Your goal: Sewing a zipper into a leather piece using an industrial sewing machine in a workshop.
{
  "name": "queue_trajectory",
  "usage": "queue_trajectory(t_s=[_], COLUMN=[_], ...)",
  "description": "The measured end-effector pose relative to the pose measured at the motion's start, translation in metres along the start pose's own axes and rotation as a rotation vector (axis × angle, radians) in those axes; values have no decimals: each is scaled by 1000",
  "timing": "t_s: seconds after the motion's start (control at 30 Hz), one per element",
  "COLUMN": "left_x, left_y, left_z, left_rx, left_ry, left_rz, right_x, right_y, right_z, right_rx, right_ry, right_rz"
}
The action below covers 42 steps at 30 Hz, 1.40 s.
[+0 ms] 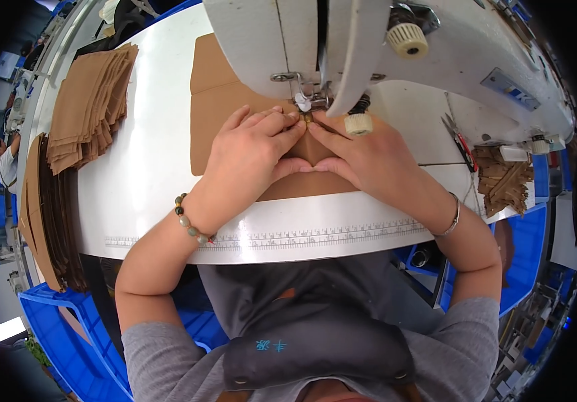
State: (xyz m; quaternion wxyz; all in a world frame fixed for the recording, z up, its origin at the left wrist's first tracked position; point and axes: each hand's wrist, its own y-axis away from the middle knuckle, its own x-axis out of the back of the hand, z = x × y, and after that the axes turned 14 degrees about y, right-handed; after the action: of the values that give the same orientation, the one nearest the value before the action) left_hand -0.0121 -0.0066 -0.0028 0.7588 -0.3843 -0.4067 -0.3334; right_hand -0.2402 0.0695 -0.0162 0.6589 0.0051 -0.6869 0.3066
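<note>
Under the needle and presser foot (308, 100) of a white sewing machine (456, 67) lies a brown fabric piece (281, 187). My left hand (248, 151) and my right hand (375, 154) press on it just in front of the foot, fingers closed on the fabric around a small yellowish piece (307, 119) by the needle, partly hidden by fingertips. Both thumbs meet below, on the fabric. The far left of the fabric extends out beside my left hand.
Stacked brown pieces (84, 100) and darker ones (57, 208) sit at left; scissors (459, 141) and brown scraps (503, 187) at right. A ruler strip (268, 238) runs along the table edge. Blue bins (53, 315) flank me. Another person (3, 161) is at far left.
</note>
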Motion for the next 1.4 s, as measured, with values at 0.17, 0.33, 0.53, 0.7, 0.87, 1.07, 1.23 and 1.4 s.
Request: queue_trajectory(t_s=[0.17, 0.33, 0.53, 0.7, 0.87, 1.07, 1.23, 1.4], left_x=[-2, -2, -2, -2, -4, -5, -5, -4], left_y=[2, 5, 3, 3, 3, 5, 6, 4], left_z=[2, 9, 6, 4, 4, 5, 8, 7], left_rx=[-19, 7, 17, -1, 14, -10, 12, 6], left_ry=[-15, -11, -19, -25, -16, -45, -40, -22], left_rz=[50, 38, 35, 65, 58, 67, 53, 42], right_x=[-3, -1, -1, 2, -4, -10, -5, -3], right_y=[1, 1, -1, -3, 4, 5, 2, 1], right_z=[2, 1, 1, 1, 10, 33, 11, -1], right_rx=[-18, -19, -39, -91, -180, -487, -151, -97], right_ry=[-26, -58, -95, -146, -471, -1356, -282, -31], right_rz=[-17, -50, -40, -55, -15, -32, 87, 20])
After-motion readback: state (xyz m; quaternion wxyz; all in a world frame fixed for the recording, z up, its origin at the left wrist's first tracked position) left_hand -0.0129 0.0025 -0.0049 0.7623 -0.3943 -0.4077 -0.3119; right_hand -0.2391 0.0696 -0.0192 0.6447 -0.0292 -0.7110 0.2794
